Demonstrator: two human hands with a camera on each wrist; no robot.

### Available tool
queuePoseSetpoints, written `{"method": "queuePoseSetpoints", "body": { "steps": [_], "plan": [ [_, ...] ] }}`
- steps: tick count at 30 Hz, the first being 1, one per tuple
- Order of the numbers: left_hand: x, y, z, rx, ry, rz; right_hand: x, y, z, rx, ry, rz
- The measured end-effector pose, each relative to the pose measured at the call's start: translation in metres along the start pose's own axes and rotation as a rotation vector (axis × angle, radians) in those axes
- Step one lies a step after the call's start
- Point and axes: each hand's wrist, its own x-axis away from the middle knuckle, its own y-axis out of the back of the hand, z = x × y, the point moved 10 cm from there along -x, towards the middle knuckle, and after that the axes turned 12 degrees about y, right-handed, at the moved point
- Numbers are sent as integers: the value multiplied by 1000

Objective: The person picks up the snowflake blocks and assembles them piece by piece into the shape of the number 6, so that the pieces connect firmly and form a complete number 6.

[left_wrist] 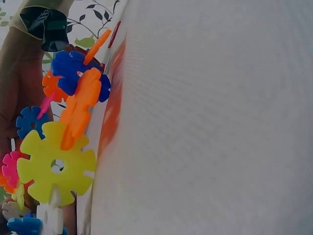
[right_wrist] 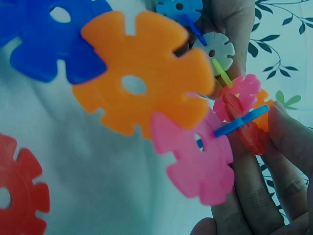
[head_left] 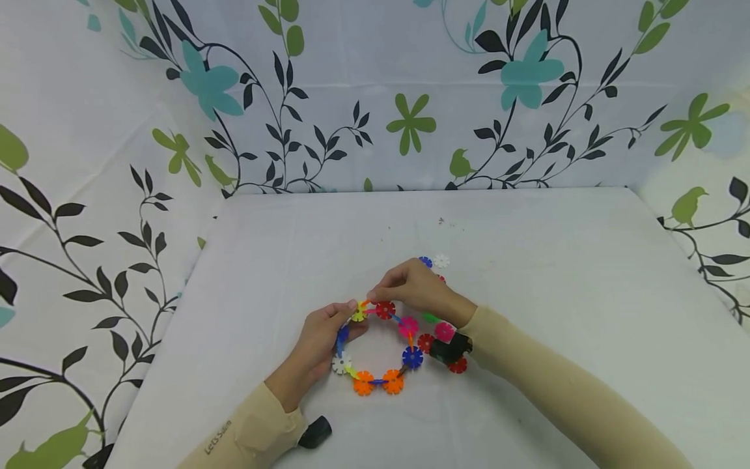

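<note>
A ring of linked, notched plastic snowflake discs hangs between the two hands, close over the table. My left hand (head_left: 316, 335) holds its left side, thumb at the yellow disc (head_left: 359, 313); the blue discs (head_left: 342, 337) and a white disc (head_left: 341, 363) lie along that hand. With thumb and fingers, my right hand (head_left: 415, 284) pinches an orange disc (right_wrist: 263, 110) at the top of the ring, beside a red disc (head_left: 385, 309). A pink disc (head_left: 408, 326), a dark blue disc (head_left: 413, 357) and two orange discs (head_left: 393, 382) continue round the right and bottom.
More loose or linked discs lie under and beside the right forearm, among them a pink disc (head_left: 444, 332) and a red disc (head_left: 458, 365). A white disc (head_left: 441, 260) sits beyond the right hand. Patterned cloth (head_left: 410, 124) hangs behind the white table (head_left: 545, 273).
</note>
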Motion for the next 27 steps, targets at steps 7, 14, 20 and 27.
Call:
{"method": "queuePoseSetpoints", "body": {
  "steps": [7, 14, 20, 27],
  "plan": [
    [1, -1, 1, 10, 0, 11, -2, -2, -3, 14, 1, 17],
    [1, -4, 0, -8, -5, 6, -3, -5, -4, 19, 6, 36],
    [0, -5, 2, -20, -4, 21, -2, -6, -5, 39, 17, 93],
    [0, -6, -1, 57, 17, 63, -2, 16, -17, -42, -47, 46]
  ]
}}
